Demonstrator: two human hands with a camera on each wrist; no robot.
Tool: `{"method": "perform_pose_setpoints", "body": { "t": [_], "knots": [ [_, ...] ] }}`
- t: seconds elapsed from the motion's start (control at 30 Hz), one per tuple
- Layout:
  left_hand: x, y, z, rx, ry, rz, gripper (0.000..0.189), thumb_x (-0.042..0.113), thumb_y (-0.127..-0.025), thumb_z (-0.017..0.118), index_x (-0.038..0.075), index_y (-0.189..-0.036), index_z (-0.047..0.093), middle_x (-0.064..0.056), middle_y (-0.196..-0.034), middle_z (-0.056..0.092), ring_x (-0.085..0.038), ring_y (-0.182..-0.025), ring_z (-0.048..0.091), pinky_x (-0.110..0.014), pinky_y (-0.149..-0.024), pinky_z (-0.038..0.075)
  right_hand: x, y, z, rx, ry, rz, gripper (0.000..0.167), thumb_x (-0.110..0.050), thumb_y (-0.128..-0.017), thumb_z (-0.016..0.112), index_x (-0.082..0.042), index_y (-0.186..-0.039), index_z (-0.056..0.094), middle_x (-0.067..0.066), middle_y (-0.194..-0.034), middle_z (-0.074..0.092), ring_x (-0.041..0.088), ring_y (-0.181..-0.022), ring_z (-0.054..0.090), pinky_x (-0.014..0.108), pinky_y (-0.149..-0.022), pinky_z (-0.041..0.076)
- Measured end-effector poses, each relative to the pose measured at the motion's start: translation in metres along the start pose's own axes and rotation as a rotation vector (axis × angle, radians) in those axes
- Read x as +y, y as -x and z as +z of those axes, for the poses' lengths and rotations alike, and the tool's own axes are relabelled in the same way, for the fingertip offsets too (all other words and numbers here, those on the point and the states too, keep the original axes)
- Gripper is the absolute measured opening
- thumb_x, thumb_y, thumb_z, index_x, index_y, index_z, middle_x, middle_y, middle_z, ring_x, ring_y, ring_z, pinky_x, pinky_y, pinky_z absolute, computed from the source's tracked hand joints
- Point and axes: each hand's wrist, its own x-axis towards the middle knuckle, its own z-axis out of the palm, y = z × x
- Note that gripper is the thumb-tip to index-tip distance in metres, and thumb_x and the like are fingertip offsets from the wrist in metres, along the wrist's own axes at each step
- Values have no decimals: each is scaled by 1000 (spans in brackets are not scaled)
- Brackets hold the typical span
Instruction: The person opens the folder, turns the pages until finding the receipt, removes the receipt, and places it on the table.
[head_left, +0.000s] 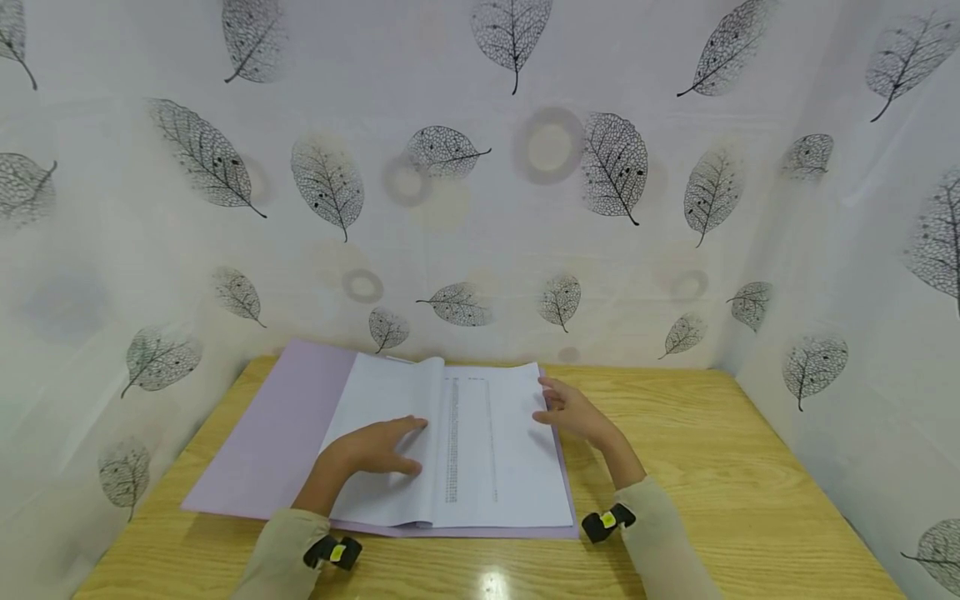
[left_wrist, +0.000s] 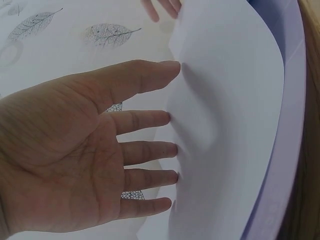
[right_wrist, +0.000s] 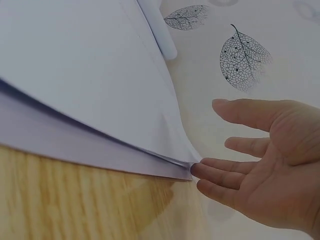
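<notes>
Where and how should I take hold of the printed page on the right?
Probably best to pinch the printed page by its far right corner, coming from the right: its edge lifts slightly off the purple cover, and the right hand touches that corner.

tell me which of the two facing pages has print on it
The right-hand page, beside the right hand: columns of print run down it, while the left-hand page, beneath the left hand, shows none where visible.
</notes>
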Motion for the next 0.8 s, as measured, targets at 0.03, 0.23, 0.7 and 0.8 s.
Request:
{"method": "perform_pose_setpoints", "body": {
  "t": [0.03,0.23,0.7,0.8],
  "knots": [
    [0,0,0,0,1,-1,75,29,-87,81,5,-150,49,-21,-159,42,-40,-150,37,-54,-124,32,0,0,0,-2,-8,0,77,-14,-95,71,3,-157,30,37,-156,36,51,-147,35,60,-120,36],
    [-1,0,2,0,3,-6,75,29,-87,81,6,-150,48,-20,-159,42,-40,-150,37,-54,-124,32,0,0,-1,-7,-39,5,77,-14,-95,72,3,-157,30,37,-155,36,52,-146,35,60,-119,37],
    [1,0,3,-4,0,-25,76,30,-87,81,6,-151,48,-20,-160,42,-39,-150,36,-53,-125,32,-1,1,1,21,-57,1,75,-15,-95,72,4,-156,33,38,-150,42,53,-141,42,61,-116,40],
    [2,1,3,-1,-1,-25,75,29,-86,81,6,-150,48,-20,-159,42,-39,-150,36,-53,-124,32,-1,1,0,26,-52,-4,73,-15,-95,71,4,-155,34,37,-150,43,53,-140,43,62,-116,41]
  ]
}}
